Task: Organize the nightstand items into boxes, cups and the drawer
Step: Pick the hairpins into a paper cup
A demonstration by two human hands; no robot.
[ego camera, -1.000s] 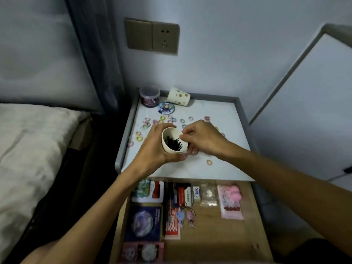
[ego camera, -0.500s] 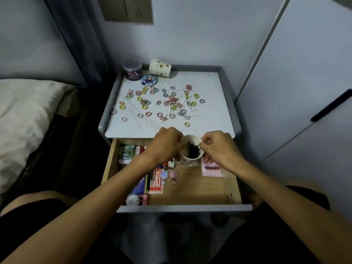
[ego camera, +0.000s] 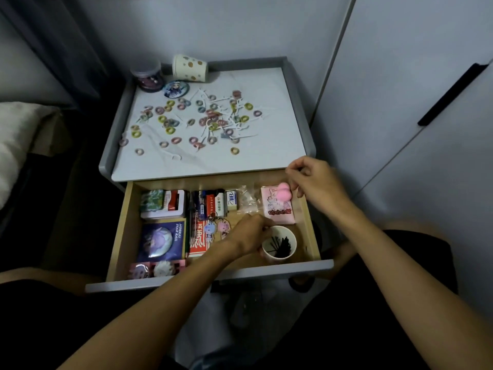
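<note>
- Cup (ego camera: 279, 233) with black pins (ego camera: 281, 248) inside stands upright in the open drawer (ego camera: 121, 228), front right corner.
- Left hand (ego camera: 248, 235): fingers curled round the cup's left side, gripping it.
- Right hand (ego camera: 317, 185): over the drawer's back right corner, fingers curled; cannot tell whether they pinch anything.
- Coloured rings (ego camera: 234, 150) lie scattered on the nightstand (ego camera: 277, 134).

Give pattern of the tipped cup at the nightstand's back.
Cream cup with orange-brown dots; head view.

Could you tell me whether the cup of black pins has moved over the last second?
Yes. The cup went from above the nightstand top down into the drawer, front right corner.
</note>
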